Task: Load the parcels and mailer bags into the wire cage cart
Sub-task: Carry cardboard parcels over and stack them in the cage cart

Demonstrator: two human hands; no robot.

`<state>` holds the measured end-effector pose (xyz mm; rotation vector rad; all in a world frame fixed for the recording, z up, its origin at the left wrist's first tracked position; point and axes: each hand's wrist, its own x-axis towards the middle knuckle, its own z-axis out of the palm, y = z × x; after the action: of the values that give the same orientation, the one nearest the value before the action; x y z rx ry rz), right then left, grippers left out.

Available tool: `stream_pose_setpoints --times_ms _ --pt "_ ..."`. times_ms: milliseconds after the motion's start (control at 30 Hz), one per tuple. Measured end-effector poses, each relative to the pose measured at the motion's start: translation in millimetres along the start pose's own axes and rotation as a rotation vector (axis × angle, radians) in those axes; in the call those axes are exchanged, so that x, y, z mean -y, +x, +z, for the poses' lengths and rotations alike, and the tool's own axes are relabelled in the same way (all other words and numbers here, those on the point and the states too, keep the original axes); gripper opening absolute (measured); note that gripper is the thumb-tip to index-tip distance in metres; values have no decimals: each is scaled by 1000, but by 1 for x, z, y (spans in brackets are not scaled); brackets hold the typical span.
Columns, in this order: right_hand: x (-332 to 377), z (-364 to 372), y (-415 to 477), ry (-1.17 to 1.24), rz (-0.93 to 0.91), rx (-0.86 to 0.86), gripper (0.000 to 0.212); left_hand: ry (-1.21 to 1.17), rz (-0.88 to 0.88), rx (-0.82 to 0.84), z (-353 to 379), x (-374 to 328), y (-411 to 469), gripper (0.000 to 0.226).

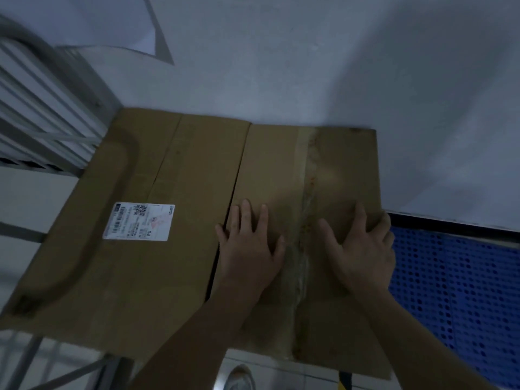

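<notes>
Two brown cardboard parcels lie side by side in the head view. The left parcel (118, 266) carries a white shipping label (139, 222). The right parcel (323, 170) has a taped seam down its top. My left hand (249, 249) lies flat on the right parcel near the gap between the two, fingers straight. My right hand (363, 249) also lies on that parcel, palm down, with its outer fingers over the right edge. Grey bars of the wire cage cart (42, 114) show at the left.
A white wall (309, 66) stands right behind the parcels. A blue perforated plastic surface (464, 291) lies to the right, below the parcel's edge. Pale floor and a shoe (239, 375) show under the near edge.
</notes>
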<state>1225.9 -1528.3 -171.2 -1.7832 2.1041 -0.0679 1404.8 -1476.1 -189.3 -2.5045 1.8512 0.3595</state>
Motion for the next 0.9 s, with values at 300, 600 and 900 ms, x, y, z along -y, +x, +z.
stream_pose_setpoints --times_ms 300,600,900 --pt "-45 -64 -54 -96 -98 308 67 85 30 214 -137 13 -20 50" --pt "-9 -205 -139 33 -184 316 28 11 -158 175 -292 34 -153 48" --pt "64 -348 -227 260 -436 112 41 -169 -247 -14 -391 18 -241 45"
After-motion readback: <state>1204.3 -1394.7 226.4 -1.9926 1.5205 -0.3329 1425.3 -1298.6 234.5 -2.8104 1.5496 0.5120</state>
